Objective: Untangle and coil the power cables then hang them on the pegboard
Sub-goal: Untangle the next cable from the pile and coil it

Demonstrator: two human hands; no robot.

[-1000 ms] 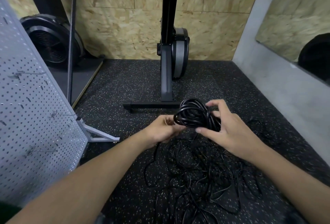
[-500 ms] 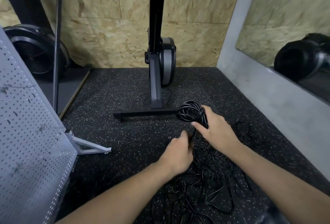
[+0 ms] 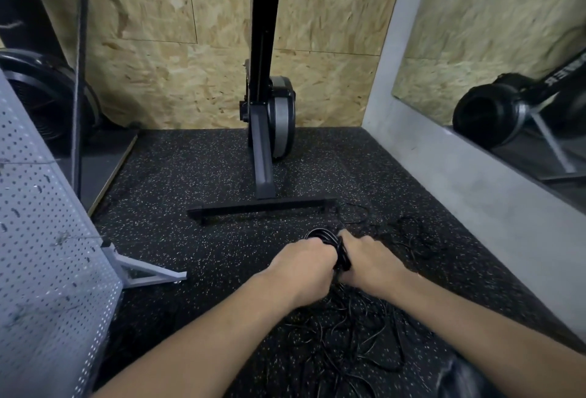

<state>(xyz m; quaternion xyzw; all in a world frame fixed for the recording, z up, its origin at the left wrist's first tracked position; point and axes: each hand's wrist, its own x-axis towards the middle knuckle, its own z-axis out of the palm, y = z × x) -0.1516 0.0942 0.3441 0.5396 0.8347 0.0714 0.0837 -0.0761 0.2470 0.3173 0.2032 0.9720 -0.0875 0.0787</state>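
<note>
A black coiled power cable (image 3: 338, 247) is squeezed between both fists low over the floor. My left hand (image 3: 305, 266) grips its left side with curled fingers. My right hand (image 3: 369, 263) grips the right side, and most of the coil is hidden between the two. Below and to the right, a tangle of loose black cables (image 3: 355, 334) lies spread on the speckled rubber floor. The grey pegboard (image 3: 41, 270) stands at the left edge on a metal foot, with a few wire hooks on it.
A black exercise machine (image 3: 263, 131) stands just beyond my hands, its floor bar (image 3: 260, 209) close to the coil. A fan wheel and an upright black pole (image 3: 77, 80) are at the far left. A grey wall with a mirror (image 3: 494, 80) runs along the right.
My left hand let go of the trailing cable and came up against the coil, now gripping it beside my right hand. The coil dropped lower towards the floor, and the view tilted up.
</note>
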